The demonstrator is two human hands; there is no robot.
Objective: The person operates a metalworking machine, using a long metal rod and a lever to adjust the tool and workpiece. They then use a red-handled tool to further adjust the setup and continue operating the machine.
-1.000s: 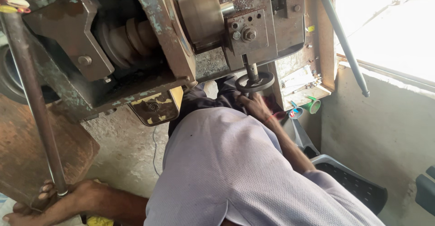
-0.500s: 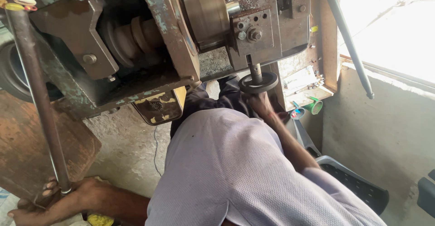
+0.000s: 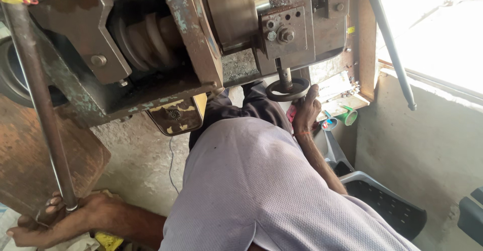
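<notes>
1. Handwheel (image 3: 288, 89): we grip its rim with our right hand (image 3: 305, 111), fingers curled up against the right side of the small black wheel. It sits on a short vertical shaft under the bolted steel block (image 3: 285, 35) at the lower front edge of the machine (image 3: 166, 44).
2. Lever rod (image 3: 41, 105): we clench our left hand (image 3: 53, 221) around its lower end, near the bottom-left corner of the view. The long rusty bar rises steeply along the machine's left side.
3. Behind the rod lies a rusty plate (image 3: 30, 155), beside the concrete floor (image 3: 136, 160).
4. A stepped pulley (image 3: 146, 42) shows inside the machine frame, left of the handwheel.
5. A second lever (image 3: 390, 44) slants down the machine's right edge, ungripped.
6. Small coloured cups (image 3: 342, 119) sit just right of our right hand; a grey plastic chair (image 3: 387, 205) stands lower right.
</notes>
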